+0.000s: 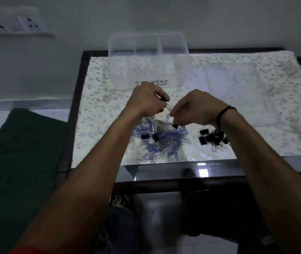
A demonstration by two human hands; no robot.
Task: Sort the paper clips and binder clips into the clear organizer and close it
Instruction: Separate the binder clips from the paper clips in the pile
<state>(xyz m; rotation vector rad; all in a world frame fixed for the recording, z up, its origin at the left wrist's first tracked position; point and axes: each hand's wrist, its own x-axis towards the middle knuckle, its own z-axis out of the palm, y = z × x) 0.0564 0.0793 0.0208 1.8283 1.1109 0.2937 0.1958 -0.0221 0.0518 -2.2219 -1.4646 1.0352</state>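
Note:
A heap of blue paper clips (161, 142) lies on the flowered table cover, with two black binder clips (149, 137) on top of it. More black binder clips (212, 137) sit in a pile to the right. The clear organizer (148, 59) stands open at the back, its lid raised and its compartments showing. Above the blue heap, my left hand (148, 100) pinches a black binder clip. My right hand (194, 111) pinches another black binder clip (175, 126) with a blue paper clip hanging at its fingertips.
The glass-topped table (164, 173) has a dark wooden frame and stands against a pale wall. A dark green mat (18, 162) lies on the floor to the left. A switch and socket plate (16, 22) is on the wall at upper left.

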